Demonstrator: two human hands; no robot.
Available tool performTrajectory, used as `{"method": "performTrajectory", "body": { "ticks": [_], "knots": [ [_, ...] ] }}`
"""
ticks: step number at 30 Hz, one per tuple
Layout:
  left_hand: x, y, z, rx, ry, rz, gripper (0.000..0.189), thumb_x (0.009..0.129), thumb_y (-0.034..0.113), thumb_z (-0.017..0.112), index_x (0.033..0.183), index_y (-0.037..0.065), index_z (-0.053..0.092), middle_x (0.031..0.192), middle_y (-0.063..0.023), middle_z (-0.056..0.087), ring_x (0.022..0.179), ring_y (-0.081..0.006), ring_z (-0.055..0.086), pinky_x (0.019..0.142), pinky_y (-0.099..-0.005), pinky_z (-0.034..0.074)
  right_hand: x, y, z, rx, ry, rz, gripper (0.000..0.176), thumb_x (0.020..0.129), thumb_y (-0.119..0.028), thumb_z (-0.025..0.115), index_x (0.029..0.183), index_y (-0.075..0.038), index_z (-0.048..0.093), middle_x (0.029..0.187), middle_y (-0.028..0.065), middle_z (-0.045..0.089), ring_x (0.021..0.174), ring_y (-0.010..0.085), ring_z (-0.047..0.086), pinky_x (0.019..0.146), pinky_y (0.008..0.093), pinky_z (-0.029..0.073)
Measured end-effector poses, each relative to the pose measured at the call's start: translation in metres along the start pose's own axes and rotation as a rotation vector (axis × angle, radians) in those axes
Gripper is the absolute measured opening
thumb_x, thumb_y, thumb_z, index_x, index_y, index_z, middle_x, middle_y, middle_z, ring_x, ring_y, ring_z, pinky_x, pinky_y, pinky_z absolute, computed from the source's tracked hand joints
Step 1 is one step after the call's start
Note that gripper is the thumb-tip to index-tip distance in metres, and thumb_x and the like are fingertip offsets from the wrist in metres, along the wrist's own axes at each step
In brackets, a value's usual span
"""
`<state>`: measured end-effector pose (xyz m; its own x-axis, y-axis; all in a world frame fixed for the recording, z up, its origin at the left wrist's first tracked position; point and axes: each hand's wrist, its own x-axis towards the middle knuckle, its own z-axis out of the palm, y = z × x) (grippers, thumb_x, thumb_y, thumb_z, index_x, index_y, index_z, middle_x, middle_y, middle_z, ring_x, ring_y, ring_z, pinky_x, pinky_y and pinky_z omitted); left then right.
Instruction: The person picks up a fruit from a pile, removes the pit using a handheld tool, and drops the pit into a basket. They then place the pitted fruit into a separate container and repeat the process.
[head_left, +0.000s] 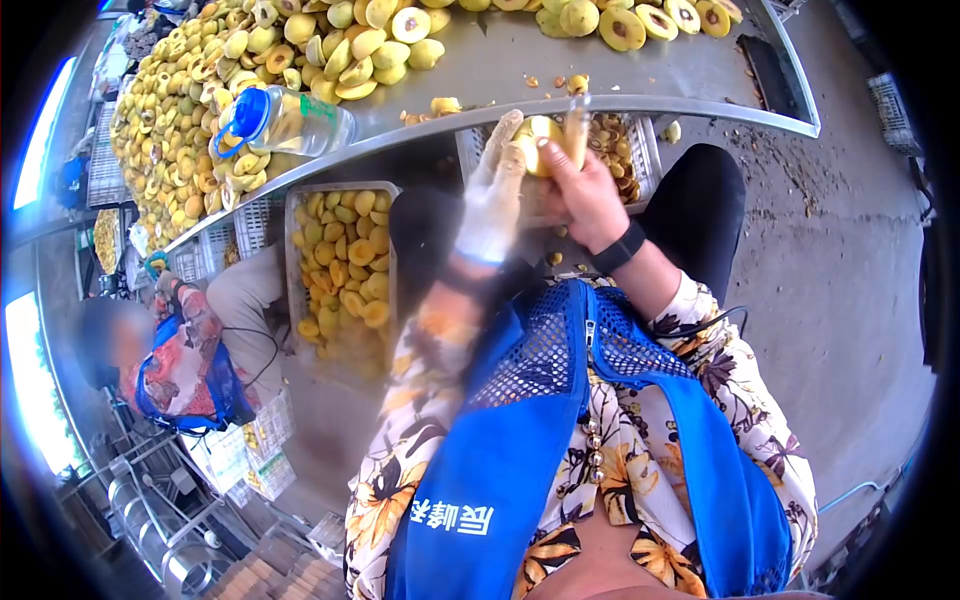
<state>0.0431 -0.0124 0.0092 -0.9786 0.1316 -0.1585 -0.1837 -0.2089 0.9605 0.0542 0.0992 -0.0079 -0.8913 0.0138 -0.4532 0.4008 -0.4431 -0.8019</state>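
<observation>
Both hands are raised just below the edge of the steel tabletop (600,75). The left hand (497,185), in a white glove, has its fingers curled round a yellow fruit (540,138) and holds it from the left. The right hand (585,195), bare and with a black wristband (617,248), is closed against the fruit's other side and grips a slim pale tool (576,125); the tool sticks up beside the fruit and is too blurred to name. The fruit is in the air between the two hands, in front of a slatted crate (645,150) of brownish scraps under the tabletop. Heaped yellow fruit halves (190,110) cover the tabletop, with a clear bottle (290,120) with a blue cap lying on its side among them. A metal tray (300,195) of more halves sits lower left. A co-worker (185,360) in a blue vest sits further left.
</observation>
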Motion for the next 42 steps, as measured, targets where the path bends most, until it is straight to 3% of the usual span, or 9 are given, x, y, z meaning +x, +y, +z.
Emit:
{"method": "performTrajectory", "body": {
  "ticks": [5,13,18,22,24,28,31,34,42],
  "knots": [
    [-0.004,-0.003,-0.006,-0.389,0.086,-0.233,0.050,0.094,0.047,0.037,0.117,0.005,0.053,0.107,-0.0070,0.056,0.097,-0.0166,0.053,0.088,-0.0301,0.044,-0.006,0.013,-0.014,-0.896,0.120,-0.442,0.025,0.085,-0.025,0.063,0.093,-0.002,0.058,0.063,0.0051,0.059,0.052,0.0112,0.055,0.049,0.0248,0.045],
    [-0.007,-0.014,-0.005,-0.225,0.119,-0.192,0.039,0.093,0.040,0.047,0.096,0.004,0.060,0.075,-0.0017,0.054,0.065,-0.0113,0.052,0.055,-0.0241,0.045,-0.019,-0.010,-0.009,-0.815,0.018,-0.490,0.023,0.078,-0.016,0.066,0.097,-0.004,0.060,0.066,0.0109,0.060,0.058,0.0185,0.058,0.058,0.0292,0.046],
    [-0.009,-0.016,-0.009,-0.027,0.042,-0.182,0.029,0.093,0.030,0.048,0.098,0.003,0.060,0.078,-0.0011,0.057,0.068,-0.0092,0.052,0.060,-0.0217,0.044,-0.014,-0.005,-0.017,-0.949,-0.005,-0.626,0.019,0.075,-0.014,0.065,0.090,-0.005,0.061,0.065,0.0129,0.060,0.057,0.0224,0.059,0.057,0.0314,0.046],
    [-0.008,-0.047,-0.016,0.053,0.007,0.061,0.021,0.091,0.021,0.052,0.098,0.003,0.058,0.075,-0.0047,0.058,0.064,-0.0119,0.054,0.055,-0.0229,0.045,-0.022,-0.012,-0.011,-0.981,-0.357,-0.576,0.018,0.071,-0.009,0.065,0.088,-0.006,0.062,0.067,0.0141,0.060,0.061,0.0298,0.059,0.058,0.0332,0.048],
    [-0.010,-0.016,-0.012,-0.245,0.098,-0.252,0.024,0.091,0.025,0.051,0.101,0.003,0.055,0.081,-0.0069,0.058,0.069,-0.0143,0.058,0.059,-0.0251,0.048,-0.034,0.006,-0.005,-1.099,-0.670,-0.701,0.023,0.069,-0.006,0.065,0.092,-0.010,0.064,0.072,0.0153,0.061,0.064,0.0338,0.058,0.059,0.0333,0.050],
    [0.001,-0.031,-0.030,-0.267,0.139,-0.106,0.032,0.094,0.032,0.045,0.100,0.002,0.056,0.087,-0.0073,0.059,0.074,-0.0164,0.059,0.065,-0.0267,0.050,-0.036,0.003,-0.002,-0.602,-0.197,-0.112,0.021,0.078,-0.015,0.066,0.088,0.001,0.057,0.066,0.0013,0.059,0.062,0.0057,0.054,0.055,0.0261,0.047],
    [0.002,-0.017,-0.021,-0.269,0.280,-0.090,0.035,0.096,0.032,0.043,0.096,0.002,0.060,0.090,-0.0052,0.061,0.079,-0.0133,0.057,0.074,-0.0243,0.046,-0.023,0.006,-0.015,-0.900,0.031,-0.414,0.028,0.078,-0.020,0.063,0.091,0.002,0.053,0.066,0.0159,0.060,0.061,0.0303,0.061,0.059,0.0372,0.048],
    [0.008,-0.024,-0.020,-0.320,0.277,-0.046,0.036,0.095,0.033,0.043,0.097,0.001,0.060,0.090,-0.0054,0.061,0.079,-0.0133,0.057,0.073,-0.0249,0.047,-0.033,-0.003,-0.008,-1.009,-0.060,-0.300,0.027,0.078,-0.019,0.060,0.090,0.002,0.050,0.070,0.0237,0.058,0.068,0.0419,0.058,0.061,0.0430,0.046],
    [-0.004,-0.015,-0.009,-0.197,0.292,0.027,0.038,0.095,0.034,0.043,0.101,-0.001,0.059,0.091,-0.0067,0.061,0.079,-0.0135,0.057,0.071,-0.0246,0.047,-0.036,0.016,-0.014,-1.091,-0.137,-0.304,0.021,0.080,-0.014,0.056,0.085,0.002,0.044,0.066,0.0255,0.055,0.066,0.0433,0.056,0.057,0.0466,0.043]
  ]
}}
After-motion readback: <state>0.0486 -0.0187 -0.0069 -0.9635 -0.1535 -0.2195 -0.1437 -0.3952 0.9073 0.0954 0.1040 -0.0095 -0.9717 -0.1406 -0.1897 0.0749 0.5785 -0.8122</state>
